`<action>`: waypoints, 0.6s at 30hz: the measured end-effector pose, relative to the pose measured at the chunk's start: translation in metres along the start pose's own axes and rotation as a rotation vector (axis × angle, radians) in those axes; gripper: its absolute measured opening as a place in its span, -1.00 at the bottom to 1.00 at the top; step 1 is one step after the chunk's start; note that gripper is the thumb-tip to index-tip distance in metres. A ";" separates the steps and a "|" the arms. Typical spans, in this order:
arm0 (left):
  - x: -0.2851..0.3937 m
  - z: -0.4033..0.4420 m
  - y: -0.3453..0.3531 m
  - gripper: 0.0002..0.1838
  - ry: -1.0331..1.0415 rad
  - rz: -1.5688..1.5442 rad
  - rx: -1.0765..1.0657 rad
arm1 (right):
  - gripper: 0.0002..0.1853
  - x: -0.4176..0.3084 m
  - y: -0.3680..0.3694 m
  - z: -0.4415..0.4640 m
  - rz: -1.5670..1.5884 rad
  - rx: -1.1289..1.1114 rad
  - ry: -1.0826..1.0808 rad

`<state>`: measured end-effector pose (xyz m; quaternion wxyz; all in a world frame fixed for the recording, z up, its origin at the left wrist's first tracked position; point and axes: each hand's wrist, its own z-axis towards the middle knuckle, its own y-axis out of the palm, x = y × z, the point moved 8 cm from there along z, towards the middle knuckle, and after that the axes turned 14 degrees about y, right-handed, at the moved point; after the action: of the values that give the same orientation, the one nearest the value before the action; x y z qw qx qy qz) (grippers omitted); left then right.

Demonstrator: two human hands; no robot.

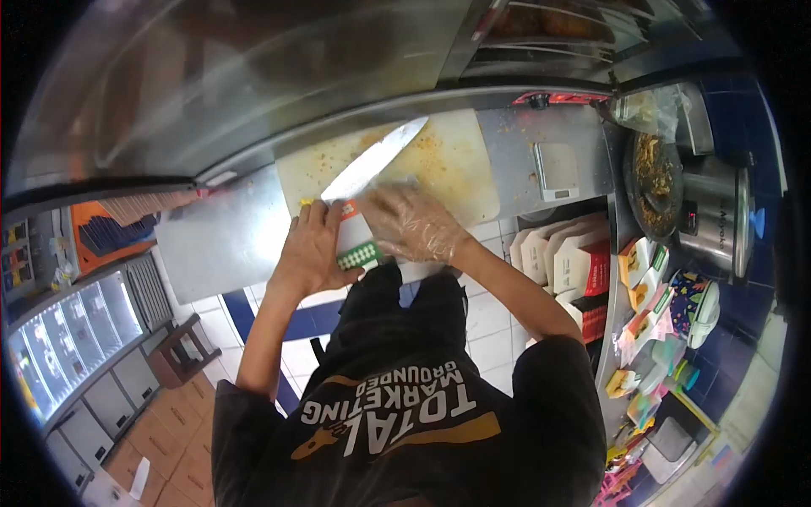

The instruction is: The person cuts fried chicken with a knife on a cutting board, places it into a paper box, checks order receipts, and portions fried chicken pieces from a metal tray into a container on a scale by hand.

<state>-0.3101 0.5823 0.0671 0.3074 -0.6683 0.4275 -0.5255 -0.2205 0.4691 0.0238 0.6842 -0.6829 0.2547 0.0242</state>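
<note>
I watch a steel counter (215, 241) run across the person's front, and on it a worn, crumb-strewn cutting board (456, 169), set where both hands can presumably reach it. The open paper food boxes (562, 258) stand on a shelf to the right, nested together, which I take to save space. Across the board lies a kitchen knife (378, 159), its tip aimed away and rightward, edge contact kept off the bare steel; the hands hide its handle from me. A small digital scale (556, 169) sits right of the board, likely for easy reach.

The bare left hand (311, 251) is clamped on a small printed carton (356, 235), fingers along its left side and thumb by the near end, which I judge steadies it. The right hand (416, 224), in a clear plastic glove, is at the carton's right side; blur keeps me from telling whether it grips. The carton is between the hands at the counter's near edge, its long axis running roughly fore and aft, orange end away, green end toward the waist.
</note>
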 end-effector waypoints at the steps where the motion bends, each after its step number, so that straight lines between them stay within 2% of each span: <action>1: 0.001 -0.002 0.001 0.12 0.009 0.002 0.011 | -0.41 0.005 0.007 -0.007 -0.012 0.032 0.041; 4: 0.003 -0.008 0.000 0.09 0.007 0.014 0.075 | -0.44 0.005 0.001 -0.021 0.037 0.184 0.030; 6: 0.002 -0.009 0.005 0.09 0.009 -0.019 0.033 | -0.50 0.002 -0.007 -0.023 0.171 0.323 0.031; 8: -0.002 -0.012 0.019 0.10 0.054 0.072 0.078 | -0.52 0.003 0.007 -0.023 0.143 0.315 0.019; 10: -0.003 -0.015 0.014 0.15 0.002 0.087 0.002 | -0.51 -0.015 -0.031 -0.020 0.304 0.417 0.007; 11: -0.001 -0.019 0.012 0.15 0.014 0.118 0.036 | -0.51 -0.027 -0.029 -0.022 0.290 0.427 -0.065; 13: 0.000 -0.022 0.012 0.17 0.024 0.156 0.036 | -0.56 -0.023 -0.005 -0.016 0.225 0.326 0.058; 14: 0.000 -0.026 0.016 0.17 0.013 0.159 0.059 | -0.56 -0.023 -0.001 -0.018 0.213 0.329 0.035; 16: 0.003 -0.026 0.018 0.21 0.038 0.284 0.101 | -0.55 -0.019 -0.023 -0.028 0.167 0.499 0.083; 17: 0.004 -0.027 0.021 0.24 0.031 0.311 0.081 | -0.55 -0.021 -0.032 -0.033 0.153 0.499 0.068; 18: 0.004 -0.028 0.022 0.24 0.023 0.308 0.101 | -0.58 -0.009 -0.050 -0.037 0.118 0.528 0.295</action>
<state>-0.3418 0.5699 0.0573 0.4125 -0.5724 0.5014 -0.5008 -0.2210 0.4341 0.0758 0.7911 -0.4616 0.3880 -0.1025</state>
